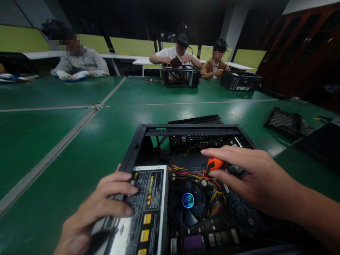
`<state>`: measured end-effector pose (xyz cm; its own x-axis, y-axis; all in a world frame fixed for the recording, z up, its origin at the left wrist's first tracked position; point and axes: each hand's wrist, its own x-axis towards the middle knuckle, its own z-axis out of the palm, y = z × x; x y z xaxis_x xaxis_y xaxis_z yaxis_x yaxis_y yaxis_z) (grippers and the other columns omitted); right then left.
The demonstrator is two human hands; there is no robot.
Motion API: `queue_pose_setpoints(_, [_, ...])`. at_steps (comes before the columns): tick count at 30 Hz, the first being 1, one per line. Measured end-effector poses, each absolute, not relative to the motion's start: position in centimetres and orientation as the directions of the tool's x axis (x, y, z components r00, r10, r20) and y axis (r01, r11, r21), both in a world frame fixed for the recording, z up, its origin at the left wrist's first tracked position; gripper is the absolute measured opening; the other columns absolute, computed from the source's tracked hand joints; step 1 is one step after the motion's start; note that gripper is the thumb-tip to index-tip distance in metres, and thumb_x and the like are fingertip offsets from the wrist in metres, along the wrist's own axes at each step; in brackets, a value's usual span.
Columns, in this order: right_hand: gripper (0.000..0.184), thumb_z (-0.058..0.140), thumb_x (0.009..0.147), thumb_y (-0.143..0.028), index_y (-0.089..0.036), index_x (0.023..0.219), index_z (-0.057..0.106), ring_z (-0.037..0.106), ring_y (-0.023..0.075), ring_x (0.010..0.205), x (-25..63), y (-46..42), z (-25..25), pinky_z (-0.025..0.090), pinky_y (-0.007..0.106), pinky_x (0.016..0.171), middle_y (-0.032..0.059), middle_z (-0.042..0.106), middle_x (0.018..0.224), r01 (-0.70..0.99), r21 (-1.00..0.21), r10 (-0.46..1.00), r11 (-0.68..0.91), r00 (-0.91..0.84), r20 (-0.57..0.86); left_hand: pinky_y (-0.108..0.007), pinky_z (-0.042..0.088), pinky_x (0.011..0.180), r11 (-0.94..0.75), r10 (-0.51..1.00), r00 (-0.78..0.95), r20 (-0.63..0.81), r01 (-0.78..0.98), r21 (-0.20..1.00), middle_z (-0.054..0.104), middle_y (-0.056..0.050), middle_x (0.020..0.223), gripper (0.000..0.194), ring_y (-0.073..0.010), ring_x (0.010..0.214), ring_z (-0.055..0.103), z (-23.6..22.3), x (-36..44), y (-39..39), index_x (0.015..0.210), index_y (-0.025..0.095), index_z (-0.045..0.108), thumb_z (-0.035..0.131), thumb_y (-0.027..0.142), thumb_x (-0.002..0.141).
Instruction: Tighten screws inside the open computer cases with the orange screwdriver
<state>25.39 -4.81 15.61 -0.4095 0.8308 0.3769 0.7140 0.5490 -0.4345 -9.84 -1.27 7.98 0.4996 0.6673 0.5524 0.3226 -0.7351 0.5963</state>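
Computer case [134,147] holds power supply [156,191], fan [192,212] and wires [186,173].

Looks smooth and glossy across the green tabletop [66,141], with soft patches of reflected light. Looks like dark painted metal, smooth and nearly matt, along the case frame [186,129]. Shines like bare metal on the silvery power supply [163,205], under a smooth, glossy label [140,198] with 3 yellow blocks in view. Looks like dark, slightly glossy plastic on the fan [177,212], around 1 glowing hub. Resembles plastic on the orange-and-black handle [215,164] (too blurred for fine texture). Appears matt and creased on the grey cloth shirt [92,60]. Gleams faintly like dark reddish varnished wood on the cabinet [310,46].
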Motion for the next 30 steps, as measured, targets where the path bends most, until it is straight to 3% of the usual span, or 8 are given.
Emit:
queue_pose_setpoints(3, [0.031,0.063,0.091,-0.025,-0.022,0.122,0.062,0.064,0.0108,0.079,25.3,-4.4,15.8,0.052,0.020,0.076,-0.0013,0.070,0.094,0.734,-0.398,0.823,0.551,-0.397,0.406,-0.034,0.033,0.108,-0.710,0.689,0.449,0.569,0.256,0.656,0.066,0.003,0.100,0.036,-0.0246,0.110,0.050,8.1,-9.3,-1.5,0.087,0.035,0.069,0.036,0.051,0.093])
queue_pose_setpoints(6, [0.032,0.056,0.095,-0.022,-0.023,0.127,0.059,0.064,0.0124,0.096,25.2,-4.5,16.4,0.051,0.023,0.087,0.0006,0.069,0.109,0.751,-0.380,0.834,0.541,-0.417,0.362,-0.034,0.034,0.106,-0.688,0.715,0.407,0.569,0.263,0.676,0.067,0.002,0.097,0.046,-0.0251,0.109,0.051,8.2,-8.8,-1.8,0.084,0.035,0.070,0.032,0.059,0.093])
queue_pose_setpoints(9, [0.039,0.045,0.098,-0.016,-0.024,0.136,0.051,0.056,0.0136,0.119,25.2,-4.7,17.0,0.046,0.027,0.102,0.0009,0.062,0.129,0.747,-0.378,0.836,0.547,-0.466,0.289,-0.037,0.035,0.105,-0.662,0.741,0.375,0.557,0.271,0.698,0.068,0.001,0.095,0.041,-0.0266,0.109,0.051,8.3,-8.6,-2.0,0.082,0.035,0.071,0.036,0.054,0.093])
queue_pose_setpoints(14, [0.035,0.052,0.096,-0.020,-0.024,0.130,0.056,0.064,0.0190,0.109,25.5,-6.0,17.4,0.055,0.031,0.094,0.0037,0.066,0.124,0.722,-0.403,0.824,0.563,-0.455,0.337,-0.040,0.034,0.105,-0.672,0.726,0.387,0.569,0.221,0.707,0.069,-0.001,0.097,0.044,-0.0289,0.109,0.050,8.4,-8.5,-2.0,0.083,0.032,0.072,0.037,0.058,0.091])
queue_pose_setpoints(21, [0.054,0.062,0.089,-0.023,-0.034,0.140,0.050,0.068,0.0279,0.105,26.7,-11.1,17.0,0.064,0.033,0.081,0.0024,0.065,0.127,0.753,-0.435,0.867,0.493,-0.384,0.317,-0.040,0.033,0.106,-0.668,0.727,0.382,0.571,0.202,0.716,0.069,-0.001,0.099,0.046,-0.0286,0.110,0.050,8.5,-8.2,-2.1,0.083,0.029,0.072,0.038,0.059,0.091])
queue_pose_setpoints(30, [0.058,0.059,0.091,-0.020,-0.032,0.145,0.042,0.065,0.0273,0.111,27.0,-11.0,15.2,0.061,0.033,0.087,0.0041,0.059,0.135,0.715,-0.454,0.846,0.532,-0.431,0.313,-0.035,0.030,0.109,-0.682,0.700,0.418,0.579,0.151,0.716,0.069,0.000,0.101,0.045,-0.0251,0.112,0.049,8.7,-8.1,-1.9,0.086,0.028,0.072,0.040,0.058,0.093])
